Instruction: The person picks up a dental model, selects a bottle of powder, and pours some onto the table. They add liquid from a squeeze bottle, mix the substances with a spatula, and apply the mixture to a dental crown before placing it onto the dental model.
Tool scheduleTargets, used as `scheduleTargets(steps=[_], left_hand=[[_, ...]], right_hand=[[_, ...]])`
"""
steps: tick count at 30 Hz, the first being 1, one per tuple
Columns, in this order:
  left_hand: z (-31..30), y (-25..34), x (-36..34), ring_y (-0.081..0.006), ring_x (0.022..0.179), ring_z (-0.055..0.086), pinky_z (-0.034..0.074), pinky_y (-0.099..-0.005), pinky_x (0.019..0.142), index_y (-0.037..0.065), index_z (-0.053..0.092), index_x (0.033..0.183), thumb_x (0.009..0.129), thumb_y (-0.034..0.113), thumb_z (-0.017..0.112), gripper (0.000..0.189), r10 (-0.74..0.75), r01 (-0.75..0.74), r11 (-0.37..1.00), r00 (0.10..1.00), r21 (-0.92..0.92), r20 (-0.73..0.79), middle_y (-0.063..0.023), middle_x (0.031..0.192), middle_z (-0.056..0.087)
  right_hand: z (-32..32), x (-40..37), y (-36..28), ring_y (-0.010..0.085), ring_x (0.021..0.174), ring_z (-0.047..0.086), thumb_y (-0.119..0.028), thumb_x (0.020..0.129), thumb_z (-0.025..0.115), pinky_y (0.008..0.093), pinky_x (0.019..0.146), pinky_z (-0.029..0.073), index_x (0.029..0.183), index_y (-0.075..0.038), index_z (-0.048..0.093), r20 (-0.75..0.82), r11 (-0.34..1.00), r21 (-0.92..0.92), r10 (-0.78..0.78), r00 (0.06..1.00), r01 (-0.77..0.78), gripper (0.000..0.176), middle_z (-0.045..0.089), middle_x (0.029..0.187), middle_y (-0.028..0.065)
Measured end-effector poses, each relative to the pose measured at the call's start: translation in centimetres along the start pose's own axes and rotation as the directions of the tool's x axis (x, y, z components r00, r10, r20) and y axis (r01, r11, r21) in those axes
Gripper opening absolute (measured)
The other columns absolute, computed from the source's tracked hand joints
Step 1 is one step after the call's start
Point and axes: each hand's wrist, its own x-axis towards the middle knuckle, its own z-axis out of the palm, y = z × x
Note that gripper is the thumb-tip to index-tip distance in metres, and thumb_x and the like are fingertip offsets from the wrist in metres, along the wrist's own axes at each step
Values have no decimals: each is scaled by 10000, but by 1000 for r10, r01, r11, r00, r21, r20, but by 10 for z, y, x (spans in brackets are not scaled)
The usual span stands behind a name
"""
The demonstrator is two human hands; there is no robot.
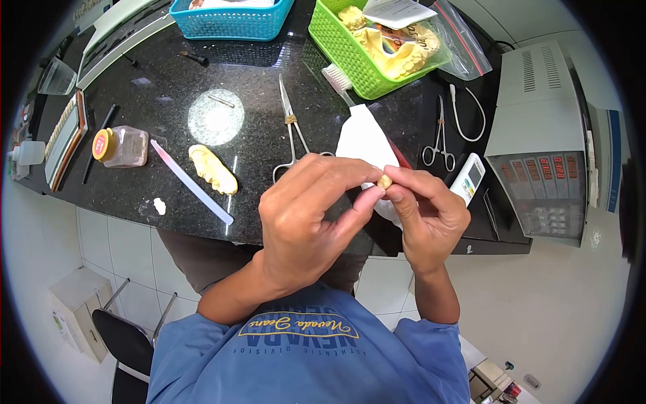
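Observation:
Over the front edge of the dark counter, my left hand (306, 215) and my right hand (431, 212) meet fingertip to fingertip. Both pinch a small yellowish tooth-shaped piece (384, 182) between thumbs and forefingers; its details are too small to make out. Just behind the hands lies a white tissue (363, 141), partly hidden by my fingers. Scissors (291, 121) with a band around them rest beyond my left hand. Left of them lies a yellow dental cast piece (212, 170), beside a long whitish tool (192, 182).
At the back stand a green basket (334, 47) of yellow casts and a blue basket (232, 25). A jar (124, 146) with a yellow lid lies at left. On the right are a clamp (440, 138), a white handheld device (469, 176) and a boxy unit (538, 135) with red digits.

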Motion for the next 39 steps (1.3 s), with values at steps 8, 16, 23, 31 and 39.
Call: scheduleTargets(steps=[8,16,23,31,39], left_hand=[[-5,0,-3,-197,857,720,542,-293,764,-17,738,961,770,-37,813,206,-49,53,994,998,-92,46,-116,950,753],[-2,1,-7,-177,925,719,602,-294,837,-24,558,1319,822,-90,764,542,-250,271,914,962,-301,107,-111,971,714],[8,-2,-10,-208,725,707,563,-312,651,8,610,1295,751,-59,793,578,-41,37,990,999,-135,-25,-91,832,704],[9,-6,-8,-212,724,725,579,-331,662,44,550,1354,827,-20,764,573,40,-39,998,999,46,-21,-106,796,703],[9,-6,-6,-242,743,723,579,-340,662,-6,650,1142,818,-7,762,343,16,-17,999,1000,31,13,-131,854,702]], right_hand=[[1,-5,1,181,860,724,0,860,771,270,780,560,1035,41,726,-26,995,62,74,997,-72,186,753,943,145],[2,-5,-2,175,869,712,-12,859,778,277,777,559,1029,44,718,-16,994,45,102,995,-101,189,744,940,134],[4,-1,-8,127,871,680,-56,894,769,251,809,548,1055,43,685,86,859,378,338,937,-345,206,715,956,81],[20,-1,2,119,776,707,-91,939,723,261,712,597,973,52,687,-79,914,304,306,949,-270,152,726,863,88],[27,2,15,106,853,677,-46,940,707,238,802,540,1061,45,677,-203,946,277,231,952,-171,155,708,932,72]])
